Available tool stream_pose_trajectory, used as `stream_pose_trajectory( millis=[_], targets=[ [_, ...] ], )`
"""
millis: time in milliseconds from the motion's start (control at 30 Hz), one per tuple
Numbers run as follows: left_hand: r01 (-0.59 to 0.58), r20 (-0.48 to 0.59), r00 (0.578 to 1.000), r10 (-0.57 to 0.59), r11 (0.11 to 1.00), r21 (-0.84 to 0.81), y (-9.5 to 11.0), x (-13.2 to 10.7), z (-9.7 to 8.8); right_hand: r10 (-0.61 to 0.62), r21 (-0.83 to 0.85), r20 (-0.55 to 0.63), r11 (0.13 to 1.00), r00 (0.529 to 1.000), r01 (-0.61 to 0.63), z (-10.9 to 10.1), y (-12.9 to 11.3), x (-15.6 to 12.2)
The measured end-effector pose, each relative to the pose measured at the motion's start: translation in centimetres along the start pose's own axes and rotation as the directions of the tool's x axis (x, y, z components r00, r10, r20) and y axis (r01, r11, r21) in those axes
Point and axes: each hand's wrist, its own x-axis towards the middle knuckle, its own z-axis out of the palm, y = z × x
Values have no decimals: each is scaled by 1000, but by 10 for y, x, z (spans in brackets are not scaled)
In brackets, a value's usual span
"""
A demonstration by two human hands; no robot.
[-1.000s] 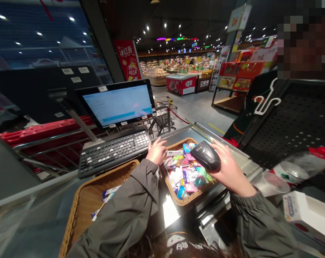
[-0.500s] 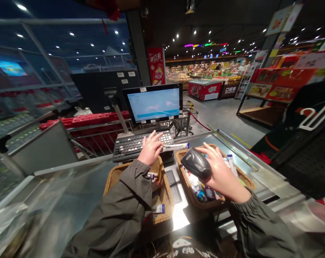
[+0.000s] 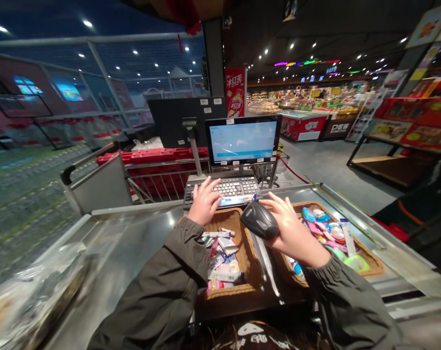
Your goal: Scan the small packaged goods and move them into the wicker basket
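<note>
Supermarket floor (image 3: 308,160) stretches away at 1 o'clock beyond a stainless-steel checkout counter (image 3: 125,238). I log a monitor (image 3: 242,140) at 12 o'clock, above a keyboard (image 3: 222,187). Two wicker baskets occupy the counter. The left basket (image 3: 247,257), at 12 o'clock, holds a heap of small packets and tubes. The right basket (image 3: 369,262), at 2 o'clock, holds blue, pink and white packets. Goods remain in both, and neither is empty. One white tube (image 3: 237,200) lies along the keyboard's near edge, just beside the right hand. The left hand (image 3: 204,201) is at the keyboard, its fingers (image 3: 209,187) spread wide over the keys and holding nothing. The right hand (image 3: 293,231) is raised over the right basket, its fingers closed around a black handheld barcode scanner (image 3: 259,220).
</note>
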Motion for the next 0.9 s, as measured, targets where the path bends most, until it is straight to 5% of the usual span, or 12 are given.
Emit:
stream_pose_trajectory(
  millis=[500, 667, 900],
  targets=[
    [61, 74, 996, -58, 997, -39, -42, -29, 1, -4, 6, 2, 1000, 1000, 4, 21, -28, 8],
    [113, 260, 961, -97, 992, -47, -56, -43, 27, 59, -3, 4, 998, 998, -59, 23, -33, 2],
    [123, 530, 837, -139, 990, 66, -66, -75, 80, 102, -14, 6, 995, 995, -102, 27, -40, 1]
  ],
)
